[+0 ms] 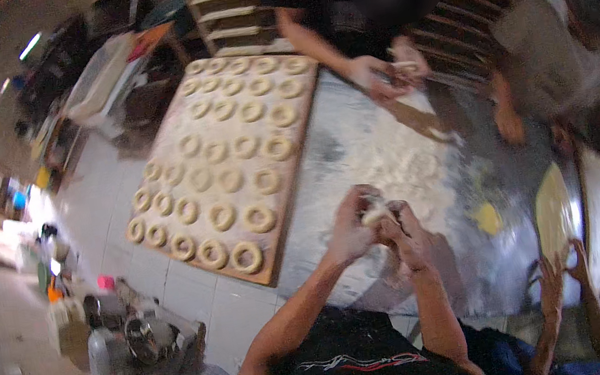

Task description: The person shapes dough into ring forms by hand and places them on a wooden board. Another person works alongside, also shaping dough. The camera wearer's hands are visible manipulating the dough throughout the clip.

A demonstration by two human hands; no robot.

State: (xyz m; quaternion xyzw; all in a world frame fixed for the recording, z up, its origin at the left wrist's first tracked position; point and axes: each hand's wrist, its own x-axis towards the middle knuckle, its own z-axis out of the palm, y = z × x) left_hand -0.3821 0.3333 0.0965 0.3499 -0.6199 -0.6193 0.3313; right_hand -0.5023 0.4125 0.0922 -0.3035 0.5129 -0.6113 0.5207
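Dough (374, 215) in curled L hand (353, 228) & curled R hand (409, 239), tbl (317, 236) room up to board (293, 177) edge

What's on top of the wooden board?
Rows of pale dough rings lie on the board, with its surface showing between them. Whatever is directly under each ring is covered and cannot be seen.

Small, pale dough (375, 215), partly hidden now, held between left hand (352, 228) and right hand (409, 239), toward the near side!
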